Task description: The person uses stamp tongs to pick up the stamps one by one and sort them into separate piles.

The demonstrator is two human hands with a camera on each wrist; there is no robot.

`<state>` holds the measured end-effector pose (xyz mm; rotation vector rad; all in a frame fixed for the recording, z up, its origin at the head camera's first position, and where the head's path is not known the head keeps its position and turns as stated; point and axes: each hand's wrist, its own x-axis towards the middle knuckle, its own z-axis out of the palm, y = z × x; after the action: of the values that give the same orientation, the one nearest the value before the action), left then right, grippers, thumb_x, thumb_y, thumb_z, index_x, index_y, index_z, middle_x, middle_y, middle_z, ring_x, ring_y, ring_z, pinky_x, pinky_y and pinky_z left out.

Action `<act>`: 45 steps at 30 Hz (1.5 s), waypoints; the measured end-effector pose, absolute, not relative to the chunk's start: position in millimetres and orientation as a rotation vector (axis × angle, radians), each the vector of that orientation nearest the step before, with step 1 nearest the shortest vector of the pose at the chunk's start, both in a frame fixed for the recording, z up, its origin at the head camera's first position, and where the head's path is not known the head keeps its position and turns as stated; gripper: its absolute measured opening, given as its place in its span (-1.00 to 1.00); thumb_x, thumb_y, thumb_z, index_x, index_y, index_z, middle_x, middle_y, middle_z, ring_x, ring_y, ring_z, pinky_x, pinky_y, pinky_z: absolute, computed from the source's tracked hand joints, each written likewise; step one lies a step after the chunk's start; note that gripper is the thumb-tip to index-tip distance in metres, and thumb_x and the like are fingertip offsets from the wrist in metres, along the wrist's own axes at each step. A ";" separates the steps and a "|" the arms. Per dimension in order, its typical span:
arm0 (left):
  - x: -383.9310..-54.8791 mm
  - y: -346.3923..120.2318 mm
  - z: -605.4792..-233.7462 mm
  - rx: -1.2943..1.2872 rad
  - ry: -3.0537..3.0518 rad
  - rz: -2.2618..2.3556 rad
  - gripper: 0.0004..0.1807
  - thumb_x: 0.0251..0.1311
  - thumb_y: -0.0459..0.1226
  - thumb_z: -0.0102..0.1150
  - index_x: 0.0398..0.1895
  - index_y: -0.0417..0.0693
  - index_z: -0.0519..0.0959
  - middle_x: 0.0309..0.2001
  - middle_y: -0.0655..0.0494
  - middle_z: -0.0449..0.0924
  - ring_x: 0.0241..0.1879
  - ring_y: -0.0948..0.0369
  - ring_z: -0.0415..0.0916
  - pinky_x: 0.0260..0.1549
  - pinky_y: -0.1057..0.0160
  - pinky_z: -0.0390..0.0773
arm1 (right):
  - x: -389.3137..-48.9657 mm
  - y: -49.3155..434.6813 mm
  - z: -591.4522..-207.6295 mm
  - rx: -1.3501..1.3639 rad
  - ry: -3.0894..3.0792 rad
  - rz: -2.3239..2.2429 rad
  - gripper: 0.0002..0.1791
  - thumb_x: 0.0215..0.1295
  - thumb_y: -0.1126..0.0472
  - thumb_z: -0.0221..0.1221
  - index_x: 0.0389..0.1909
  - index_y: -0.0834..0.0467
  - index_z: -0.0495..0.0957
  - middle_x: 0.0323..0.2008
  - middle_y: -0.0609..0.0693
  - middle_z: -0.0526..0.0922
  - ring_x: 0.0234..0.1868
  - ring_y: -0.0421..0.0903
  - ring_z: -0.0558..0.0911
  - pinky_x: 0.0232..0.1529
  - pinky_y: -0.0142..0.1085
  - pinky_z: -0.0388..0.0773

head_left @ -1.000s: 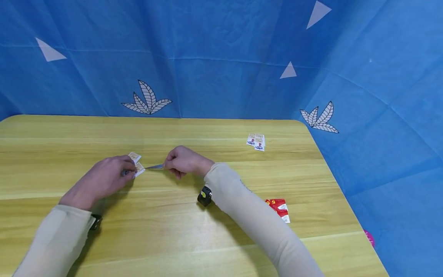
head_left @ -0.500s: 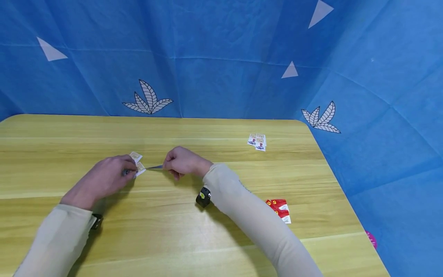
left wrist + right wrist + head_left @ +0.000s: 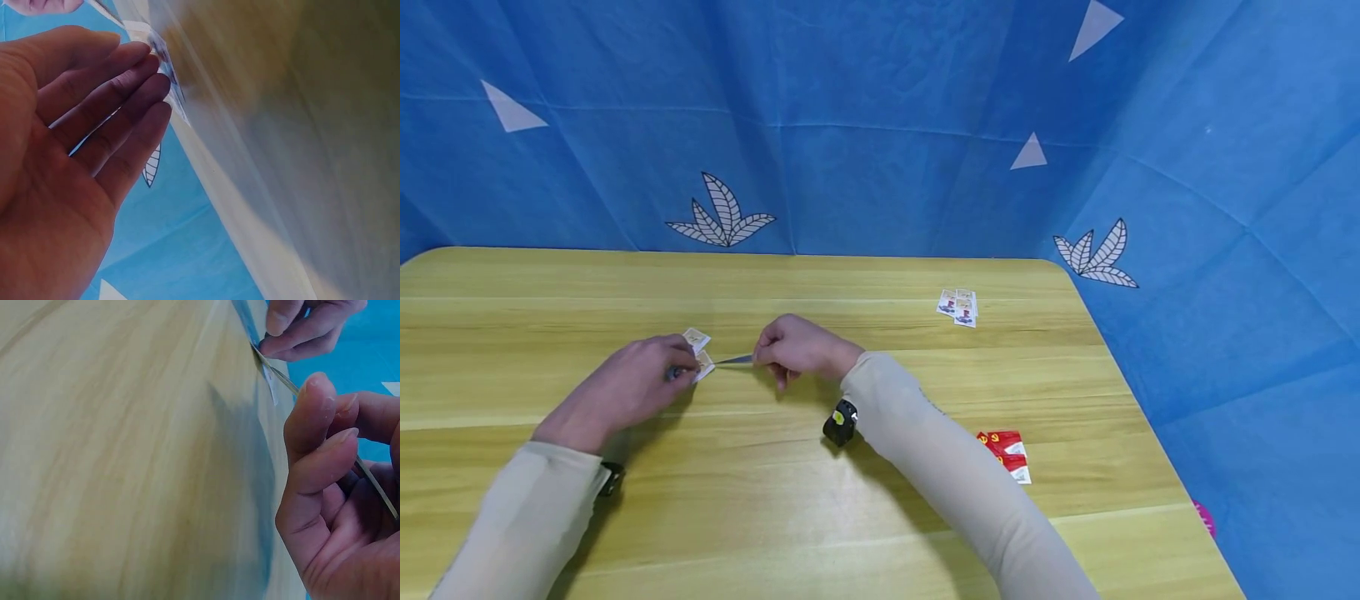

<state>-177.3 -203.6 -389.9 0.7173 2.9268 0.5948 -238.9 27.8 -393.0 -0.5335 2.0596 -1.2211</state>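
In the head view my left hand (image 3: 628, 382) reaches over the left side of the table. Its fairly straight fingertips rest on small white-edged stamps (image 3: 704, 365), partly covering them; another stamp (image 3: 697, 338) shows just beyond. The left wrist view shows those fingers (image 3: 115, 134) extended side by side at the stamp (image 3: 164, 53). To the right, my right hand (image 3: 801, 348) pinches slim metal tweezers (image 3: 736, 360) between thumb and finger. Their tip meets the right edge of the nearer stamp. In the right wrist view the tweezers (image 3: 284, 378) run back through the fingers.
Several similar stamps (image 3: 958, 307) overlap at the back right of the wooden table (image 3: 737, 517). Several red-and-white stamps (image 3: 1006, 450) lie near the right forearm, partly hidden by the sleeve (image 3: 970, 492). A blue patterned cloth (image 3: 880, 183) hangs behind the table.
Hardly anything differs. Both hands stay in place, with the tweezers' tip still at the stamp's edge. The view has shifted very slightly.
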 end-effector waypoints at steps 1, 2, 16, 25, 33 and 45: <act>-177.5 -203.1 -389.9 0.715 2.920 0.602 -0.86 0.18 -0.39 0.28 -0.23 -0.27 0.72 -0.14 -0.11 0.60 -0.15 -0.08 0.57 -0.11 -0.14 0.52 | -239.3 28.3 -392.9 -0.533 2.052 -1.225 -0.84 0.41 0.36 0.08 -0.26 0.39 0.58 -0.68 0.01 0.45 -0.70 -0.12 0.54 -0.60 -0.38 0.37; -177.7 -202.6 -389.7 0.715 2.914 0.608 -0.86 0.18 -0.39 0.28 -0.23 -0.27 0.72 -0.14 -0.11 0.60 -0.16 -0.08 0.57 -0.11 -0.14 0.53 | -239.6 28.8 -392.7 -0.534 2.045 -1.231 -0.84 0.41 0.37 0.08 -0.25 0.40 0.58 -0.67 0.02 0.45 -0.70 -0.11 0.54 -0.60 -0.38 0.36; -178.0 -209.7 -381.2 0.583 2.858 0.703 -0.74 0.26 -0.36 0.21 -0.04 -0.34 0.65 0.04 -0.26 0.55 0.06 -0.21 0.47 0.03 -0.23 0.43 | -243.7 42.4 -392.0 -0.532 1.955 -1.270 -0.83 0.43 0.35 0.06 -0.20 0.40 0.56 -0.63 0.03 0.42 -0.67 -0.08 0.55 -0.53 -0.35 0.42; -182.8 -213.7 -377.5 0.565 2.851 0.697 -0.72 0.30 -0.40 0.12 0.03 -0.36 0.59 0.07 -0.31 0.53 0.10 -0.27 0.43 0.07 -0.27 0.39 | -248.2 71.5 -385.7 -0.589 1.935 -1.259 -0.75 0.45 0.35 -0.01 -0.08 0.45 0.53 -0.63 0.02 0.41 -0.59 -0.07 0.60 -0.49 -0.29 0.36; -189.1 -210.5 -377.9 0.607 2.883 0.626 -0.72 0.30 -0.37 0.14 0.00 -0.38 0.60 0.03 -0.30 0.55 0.06 -0.25 0.47 0.04 -0.26 0.41 | -254.7 114.8 -364.1 -0.543 1.987 -1.286 -0.72 0.44 0.31 0.01 -0.10 0.50 0.51 -0.62 0.04 0.45 -0.58 -0.04 0.60 -0.49 -0.26 0.30; -196.2 -208.8 -382.0 0.609 2.880 0.563 -0.73 0.28 -0.35 0.18 -0.06 -0.39 0.62 -0.02 -0.31 0.57 -0.04 -0.23 0.51 -0.06 -0.22 0.47 | -259.6 196.7 -342.0 -0.478 2.069 -1.376 -0.81 0.46 0.27 0.02 -0.21 0.35 0.49 -0.63 0.05 0.38 -0.55 -0.03 0.61 -0.47 -0.25 0.36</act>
<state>-196.2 -208.8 -382.0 0.6094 2.8801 0.5632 -259.6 196.7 -342.0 -0.4776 2.0692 -1.3764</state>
